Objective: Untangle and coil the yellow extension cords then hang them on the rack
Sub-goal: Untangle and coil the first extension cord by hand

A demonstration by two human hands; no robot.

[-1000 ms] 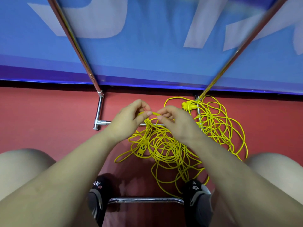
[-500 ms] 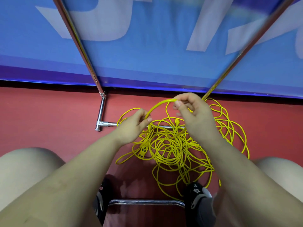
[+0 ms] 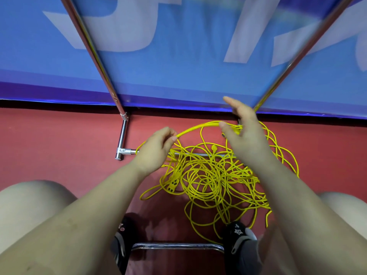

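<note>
Head view, left hand [image 3: 156,147] pinching a raised strand of the tangled yellow extension cords [image 3: 214,175] on the red floor [image 3: 59,147], right hand [image 3: 246,135] thumb hooked under the same strand with fingers spread, rack [image 3: 123,135] base beneath

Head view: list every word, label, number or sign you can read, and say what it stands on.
No text can be read.
blue banner: large pale letter shapes, cropped and blurred, no word legible.
rack base joint: a small mark, too small to read.
black shoe: a white star figure, no letters.
yellow socket strip: slots only, no label visible.
</note>
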